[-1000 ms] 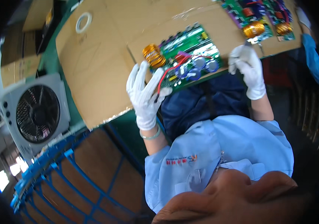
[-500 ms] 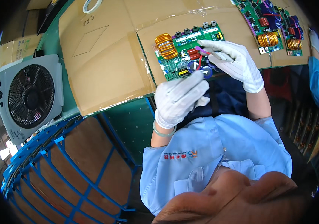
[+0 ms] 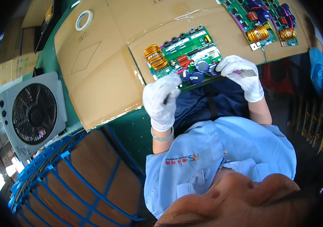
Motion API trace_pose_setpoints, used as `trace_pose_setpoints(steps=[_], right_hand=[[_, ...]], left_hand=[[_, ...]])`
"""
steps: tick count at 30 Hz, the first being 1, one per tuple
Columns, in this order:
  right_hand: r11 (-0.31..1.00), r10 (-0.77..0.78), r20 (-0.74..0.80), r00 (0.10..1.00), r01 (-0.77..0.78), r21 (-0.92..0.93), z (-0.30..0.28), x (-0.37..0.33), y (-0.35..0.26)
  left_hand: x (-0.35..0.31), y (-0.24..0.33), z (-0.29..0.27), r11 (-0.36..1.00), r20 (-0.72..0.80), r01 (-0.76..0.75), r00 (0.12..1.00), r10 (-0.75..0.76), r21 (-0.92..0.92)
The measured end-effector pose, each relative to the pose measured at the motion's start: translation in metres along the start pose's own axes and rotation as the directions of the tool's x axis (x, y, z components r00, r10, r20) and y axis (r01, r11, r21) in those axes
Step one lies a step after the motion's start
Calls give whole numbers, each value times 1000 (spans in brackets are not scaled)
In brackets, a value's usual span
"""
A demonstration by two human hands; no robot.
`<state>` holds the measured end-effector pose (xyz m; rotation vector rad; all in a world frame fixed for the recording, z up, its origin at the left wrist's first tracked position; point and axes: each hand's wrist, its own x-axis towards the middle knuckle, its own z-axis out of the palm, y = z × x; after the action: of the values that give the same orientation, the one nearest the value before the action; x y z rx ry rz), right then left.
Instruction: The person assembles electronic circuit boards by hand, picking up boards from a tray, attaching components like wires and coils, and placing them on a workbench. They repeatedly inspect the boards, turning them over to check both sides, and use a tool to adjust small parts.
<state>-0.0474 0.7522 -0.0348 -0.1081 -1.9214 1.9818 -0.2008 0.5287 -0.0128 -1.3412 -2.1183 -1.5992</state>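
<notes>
Cannot see past left hand (image 3: 161,100) to near-left corner of circuit board (image 3: 189,49). Cannot trace red wire (image 3: 184,69) beyond the curled fingers (image 3: 172,81); unclear whether pinched there. Cannot name small purple bit (image 3: 238,72) showing within right hand (image 3: 241,78), nor tell whether in contact with dark-blue capacitor (image 3: 211,69) at board's edge. Lose upper ends of two further boards (image 3: 241,17) over top edge. Make out only dimly, blurred at right rim, another person's blue sleeve (image 3: 316,62). See little of green table (image 3: 51,58) beneath cardboard sheet (image 3: 112,87).
</notes>
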Motion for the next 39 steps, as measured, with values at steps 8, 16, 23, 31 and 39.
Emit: trace_pose_setpoints(steps=[8,16,23,31,39], right_hand=[[998,-14,-48,999,16,61,6,-11,9],[998,-37,-39,999,39,48,7,-9,9],[997,31,-253,967,-47,-57,8,-21,0],[956,-97,-304,948,3,-293,-22,-20,5],[963,236,-348,907,-267,-44,-27,5,9]], left_hand=[[-15,-5,3,956,-100,270,954,-281,-111],[-21,-10,-1,974,-74,218,972,-222,-63],[4,-15,-13,997,39,47,998,-49,68],[44,-31,-24,878,363,-69,924,-123,474],[63,-39,-13,914,441,68,860,-258,401]])
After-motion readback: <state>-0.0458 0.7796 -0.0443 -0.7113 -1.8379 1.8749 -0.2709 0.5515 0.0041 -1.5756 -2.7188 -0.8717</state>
